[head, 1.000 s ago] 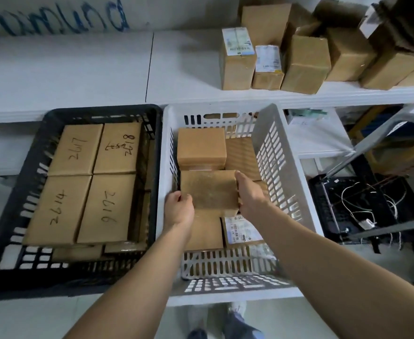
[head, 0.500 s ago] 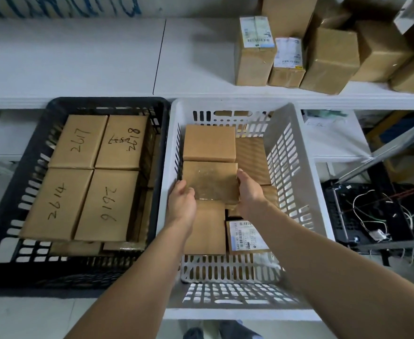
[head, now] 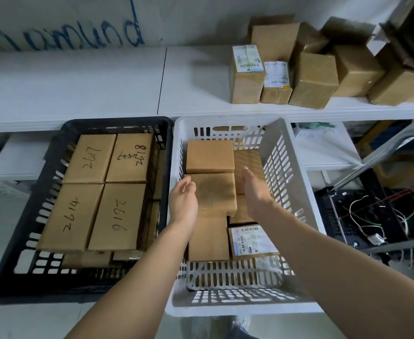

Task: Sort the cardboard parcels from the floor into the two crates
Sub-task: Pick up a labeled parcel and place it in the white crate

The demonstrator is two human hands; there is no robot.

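We find the left hand (head: 183, 204) open, fingers loosely curved, palm turned toward the left edge of a plain cardboard parcel (head: 212, 192). The right hand (head: 256, 194) is likewise open, fingers nearly straight, beside the parcel's right edge. Neither hand grips anything; we cannot tell whether either palm touches the cardboard. The parcel lies flat inside the white crate (head: 237, 311), atop lower parcels, its far edge against a second plain parcel (head: 209, 156). Nearer us in that crate lie a further brown parcel (head: 208, 241) and a labelled parcel (head: 252, 241). Just beside it, on the left, the black crate (head: 17, 228) holds four flat numbered parcels (head: 117, 216), handwritten 2617, 2618, 2614 and 2616. Behind both crates runs a white shelf (head: 78, 81) carrying upright cartons (head: 311, 79) at its right end.
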